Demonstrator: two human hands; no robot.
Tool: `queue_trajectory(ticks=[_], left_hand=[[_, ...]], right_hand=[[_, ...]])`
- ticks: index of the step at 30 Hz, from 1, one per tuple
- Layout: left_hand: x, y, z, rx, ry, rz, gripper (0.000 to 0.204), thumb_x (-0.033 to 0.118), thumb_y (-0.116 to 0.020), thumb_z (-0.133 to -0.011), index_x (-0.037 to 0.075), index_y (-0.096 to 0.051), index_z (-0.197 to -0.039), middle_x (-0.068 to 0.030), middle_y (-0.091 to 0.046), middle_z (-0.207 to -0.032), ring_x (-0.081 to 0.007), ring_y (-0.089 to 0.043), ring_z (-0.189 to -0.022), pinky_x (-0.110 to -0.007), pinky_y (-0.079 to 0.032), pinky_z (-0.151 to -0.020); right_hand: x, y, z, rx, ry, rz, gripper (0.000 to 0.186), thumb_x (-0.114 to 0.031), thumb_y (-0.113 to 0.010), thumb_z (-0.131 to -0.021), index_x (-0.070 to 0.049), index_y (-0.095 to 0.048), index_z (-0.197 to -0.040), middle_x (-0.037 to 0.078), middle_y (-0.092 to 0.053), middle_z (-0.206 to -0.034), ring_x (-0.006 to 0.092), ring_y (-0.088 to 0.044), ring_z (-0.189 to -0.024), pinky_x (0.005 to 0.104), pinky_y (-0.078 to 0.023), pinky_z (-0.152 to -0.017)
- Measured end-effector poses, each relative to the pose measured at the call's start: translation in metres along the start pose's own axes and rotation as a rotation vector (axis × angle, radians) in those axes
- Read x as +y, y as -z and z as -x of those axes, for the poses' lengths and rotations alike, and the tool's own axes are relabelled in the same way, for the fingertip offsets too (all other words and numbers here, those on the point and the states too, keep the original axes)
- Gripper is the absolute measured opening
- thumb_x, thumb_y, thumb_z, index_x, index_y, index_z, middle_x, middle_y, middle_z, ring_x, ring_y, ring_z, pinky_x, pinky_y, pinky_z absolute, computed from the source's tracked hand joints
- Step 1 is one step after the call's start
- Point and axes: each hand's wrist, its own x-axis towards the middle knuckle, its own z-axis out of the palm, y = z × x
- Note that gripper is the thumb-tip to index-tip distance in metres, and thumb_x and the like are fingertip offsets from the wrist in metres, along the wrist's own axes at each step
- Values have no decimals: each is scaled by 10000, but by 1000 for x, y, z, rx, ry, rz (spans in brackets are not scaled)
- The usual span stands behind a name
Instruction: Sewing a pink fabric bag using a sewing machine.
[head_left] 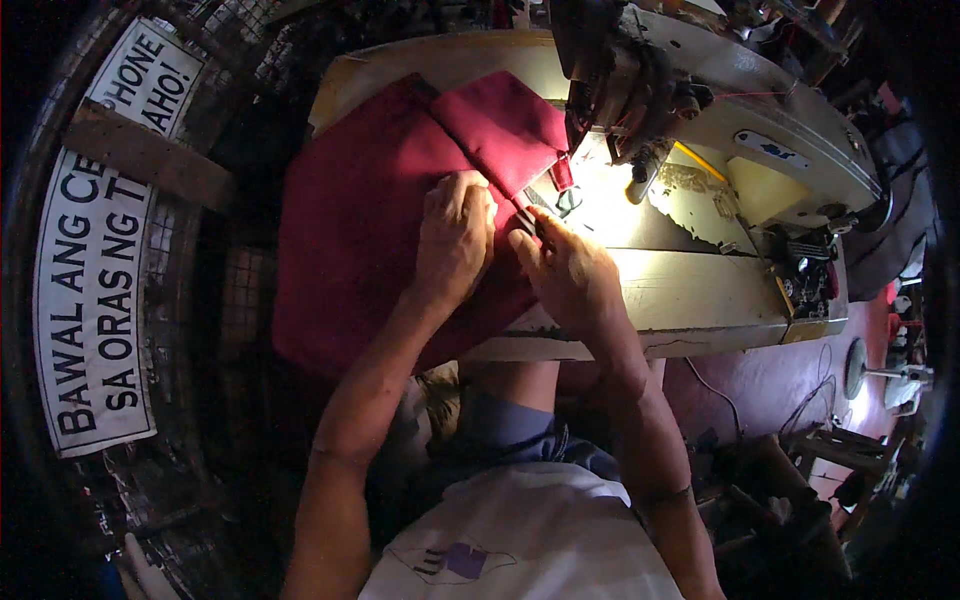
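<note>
A large piece of maroon fabric [350, 220] spreads over the left part of the sewing table and hangs past its front edge. Its upper right part is a folded panel [505, 125], reaching toward the needle area of the sewing machine [740, 80]. My left hand [460, 235] lies on the cloth with its fingers curled down, gripping it beside the fold. Just to the right, my right hand [575, 270] is closed around a small dark tool [530, 222] at the fabric's edge. The tool's exact kind is hidden by my fingers.
Lamplight falls on the pale tabletop [690, 295] right of my hands. A yellow stick-like piece [700, 160] lies beneath the machine arm. Lettered signs [100, 300] hang on wire mesh at the left. A fan [856, 368] and cables are on the right.
</note>
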Motion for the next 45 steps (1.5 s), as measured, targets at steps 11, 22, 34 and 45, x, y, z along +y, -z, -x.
queue_trajectory(ticks=[11, 22, 34, 45], left_hand=[[8, 6, 5, 23, 71, 126, 298, 44, -650, -836, 4, -570, -1120, -200, -558, -1105, -370, -575, -1063, -458, -484, -915], [20, 2, 5, 21, 71, 4, 107, 23, -706, -818, 13, -644, -905, -144, -599, -935, -330, -629, -956, -425, -528, -829], [65, -26, 13, 223, 322, -13, 48, 77, -634, -880, 55, -591, -884, -171, -636, -992, -355, -610, -970, -456, -500, -849], [68, -19, 11, 201, 300, 11, 100, 20, -648, -842, 37, -556, -875, -167, -583, -911, -380, -593, -982, -455, -510, -863]], right_hand=[[8, -13, 13, 136, 54, -126, 335, -254, -502, -999, -79, -539, -1282, 201, -667, -883, 397, -659, -790, 493, -518, -681], [9, -17, 19, 240, 87, -30, 295, -223, -574, -962, -83, -572, -1221, 187, -664, -933, 368, -657, -828, 490, -523, -697], [9, -14, 23, 384, 139, 103, 286, -199, -672, -896, -95, -621, -1157, 109, -618, -990, 305, -643, -861, 415, -534, -734], [11, -22, 15, 386, 151, 148, 250, -170, -659, -909, -75, -646, -1140, 143, -630, -970, 316, -640, -836, 414, -526, -725]])
